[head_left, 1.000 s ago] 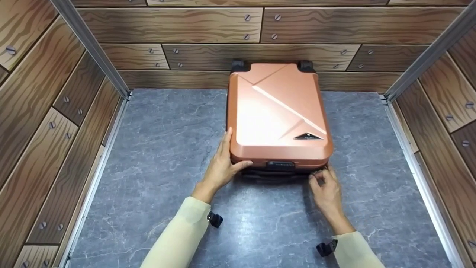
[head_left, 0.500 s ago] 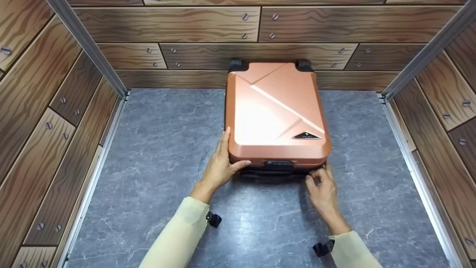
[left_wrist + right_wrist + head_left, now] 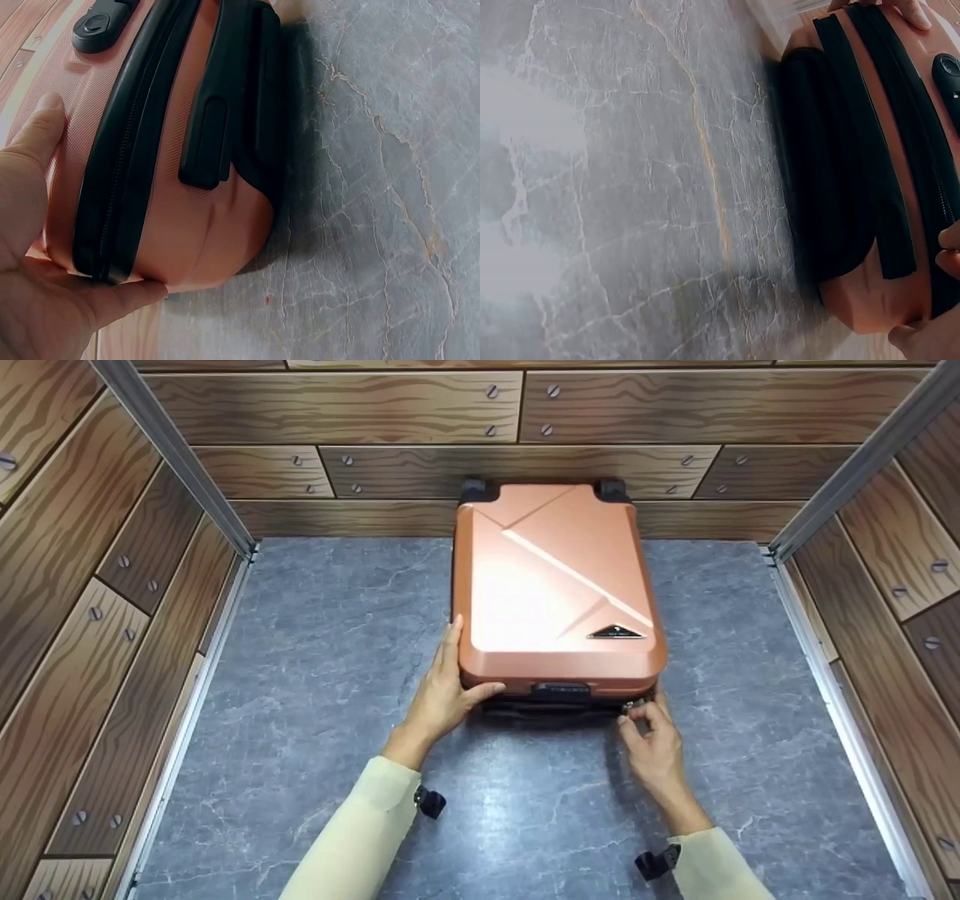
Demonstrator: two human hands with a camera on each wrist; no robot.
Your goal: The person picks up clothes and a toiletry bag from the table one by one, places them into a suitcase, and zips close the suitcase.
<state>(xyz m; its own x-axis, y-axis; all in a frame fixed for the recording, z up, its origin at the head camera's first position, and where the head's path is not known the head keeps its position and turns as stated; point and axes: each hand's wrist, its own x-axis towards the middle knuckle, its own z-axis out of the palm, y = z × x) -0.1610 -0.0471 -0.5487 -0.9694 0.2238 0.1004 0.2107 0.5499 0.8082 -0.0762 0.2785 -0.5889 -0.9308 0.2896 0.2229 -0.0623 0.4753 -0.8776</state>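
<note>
A rose-gold hard-shell suitcase (image 3: 555, 577) lies flat, its black wheels (image 3: 478, 490) at the far end. My left hand (image 3: 437, 697) braces its near left corner, fingers extended along the side and thumb on the end face. At the near right corner my right hand (image 3: 657, 746) pinches a small metallic zipper pull (image 3: 634, 705) between thumb and index finger; the fingertips partly hide it. The black-taped zipper (image 3: 124, 150) runs round the case and looks closed along the part in the left wrist view. A black carry handle (image 3: 206, 135) sits beside it.
Grey marble-patterned flooring (image 3: 337, 660) surrounds the suitcase. Wood-print panels (image 3: 360, 409) wall the back and both sides, with metal rails (image 3: 832, 697) along the side edges. A black lock (image 3: 561, 691) is set in the case's near end.
The head view has shifted slightly. My right hand stays at the near right corner with small finger movements, and the zipper pull shows more clearly. My left hand keeps its place on the suitcase.
</note>
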